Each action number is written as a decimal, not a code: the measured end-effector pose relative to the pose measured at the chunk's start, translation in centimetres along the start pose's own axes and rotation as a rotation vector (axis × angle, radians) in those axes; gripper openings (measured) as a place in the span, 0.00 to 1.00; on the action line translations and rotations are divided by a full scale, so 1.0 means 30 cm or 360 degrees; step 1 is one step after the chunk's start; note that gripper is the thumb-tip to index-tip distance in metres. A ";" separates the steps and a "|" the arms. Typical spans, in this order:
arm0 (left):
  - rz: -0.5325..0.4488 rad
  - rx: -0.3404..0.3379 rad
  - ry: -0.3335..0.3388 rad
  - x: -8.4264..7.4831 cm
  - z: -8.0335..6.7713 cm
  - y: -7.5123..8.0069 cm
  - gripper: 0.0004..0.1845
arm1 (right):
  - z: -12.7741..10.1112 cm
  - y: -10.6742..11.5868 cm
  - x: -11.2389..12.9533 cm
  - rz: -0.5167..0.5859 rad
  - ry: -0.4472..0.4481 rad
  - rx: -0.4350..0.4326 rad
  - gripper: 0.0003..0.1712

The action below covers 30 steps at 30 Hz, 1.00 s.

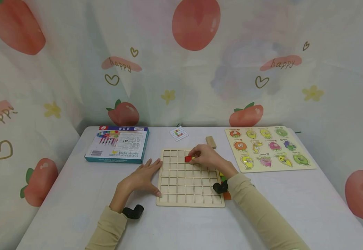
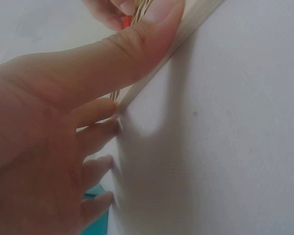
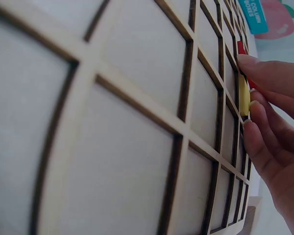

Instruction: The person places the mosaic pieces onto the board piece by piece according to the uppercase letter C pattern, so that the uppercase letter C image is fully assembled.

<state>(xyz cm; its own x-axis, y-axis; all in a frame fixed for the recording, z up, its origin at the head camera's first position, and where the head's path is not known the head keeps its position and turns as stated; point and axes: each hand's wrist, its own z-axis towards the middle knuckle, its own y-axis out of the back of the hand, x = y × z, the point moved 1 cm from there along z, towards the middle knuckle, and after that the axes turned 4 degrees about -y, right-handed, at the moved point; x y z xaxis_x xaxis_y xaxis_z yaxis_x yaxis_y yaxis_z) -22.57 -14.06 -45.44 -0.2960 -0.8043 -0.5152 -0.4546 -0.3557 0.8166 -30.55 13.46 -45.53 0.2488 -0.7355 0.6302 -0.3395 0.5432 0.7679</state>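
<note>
A pale wooden grid board (image 1: pixel 181 205) lies on the white table. My left hand (image 1: pixel 142 176) is spread along its left side, with the thumb (image 2: pixel 161 24) pressing the near left edge and the fairly straight fingers reaching up the side. At the board's far rows, my right hand (image 1: pixel 209 156) pinches a small red tile (image 1: pixel 188 159) between thumb and fingers. A yellow tile (image 3: pixel 244 95) is right beside the red one, at a grid cell under the fingertips. The fingers partly cover both tiles.
A boxed set (image 1: pixel 117 146) stands left of the board. Behind are a small pattern card (image 1: pixel 178 133) and a wooden block (image 1: pixel 211 142). Right of them lies a fruit puzzle board (image 1: pixel 264 163). Coloured pieces (image 1: pixel 227 196) peek out beside the board, partly behind the right wrist.
</note>
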 end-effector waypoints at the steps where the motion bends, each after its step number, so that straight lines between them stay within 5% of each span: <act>1: 0.0005 0.0000 -0.0004 -0.002 -0.001 0.001 0.63 | 0.000 0.000 0.001 -0.0014 0.0013 -0.0003 0.14; 30: -0.0007 0.0005 -0.0027 0.001 -0.003 -0.002 0.63 | -0.112 0.083 -0.060 0.0023 0.0026 -0.0126 0.10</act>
<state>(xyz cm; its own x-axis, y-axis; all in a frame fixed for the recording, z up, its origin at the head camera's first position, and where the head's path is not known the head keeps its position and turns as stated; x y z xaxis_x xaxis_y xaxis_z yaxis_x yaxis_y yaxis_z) -22.48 -14.10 -45.47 -0.3082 -0.7945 -0.5233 -0.4588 -0.3577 0.8134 -28.80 17.49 -44.35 0.2596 -0.7208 0.6427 -0.2705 0.5846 0.7649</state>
